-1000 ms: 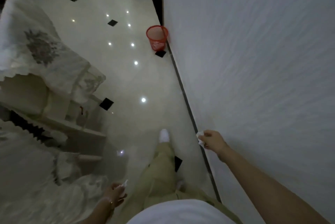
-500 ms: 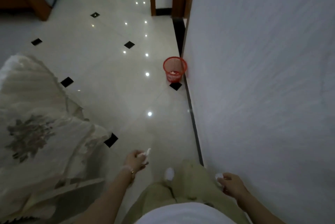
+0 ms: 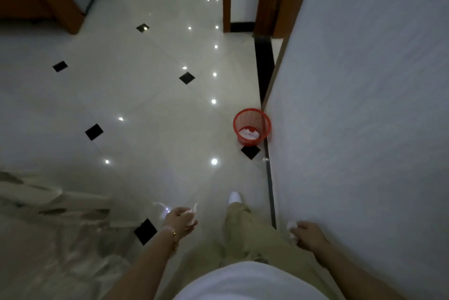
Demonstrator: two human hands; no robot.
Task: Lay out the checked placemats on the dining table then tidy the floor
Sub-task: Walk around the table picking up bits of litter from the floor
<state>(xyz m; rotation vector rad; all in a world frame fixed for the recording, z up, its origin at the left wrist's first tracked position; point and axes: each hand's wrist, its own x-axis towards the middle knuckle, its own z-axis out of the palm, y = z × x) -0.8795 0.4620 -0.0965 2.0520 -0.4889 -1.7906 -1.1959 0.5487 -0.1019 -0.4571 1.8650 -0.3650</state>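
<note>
Two hands [image 3: 181, 220] gripping crumpled paper [image 3: 192, 212]

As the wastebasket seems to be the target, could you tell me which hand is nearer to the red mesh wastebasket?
Right hand, directly below the red mesh wastebasket along the wall; left hand sits further left.

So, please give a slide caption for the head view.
Both hands carry crumpled tissues toward the red basket beside the wall.
</note>
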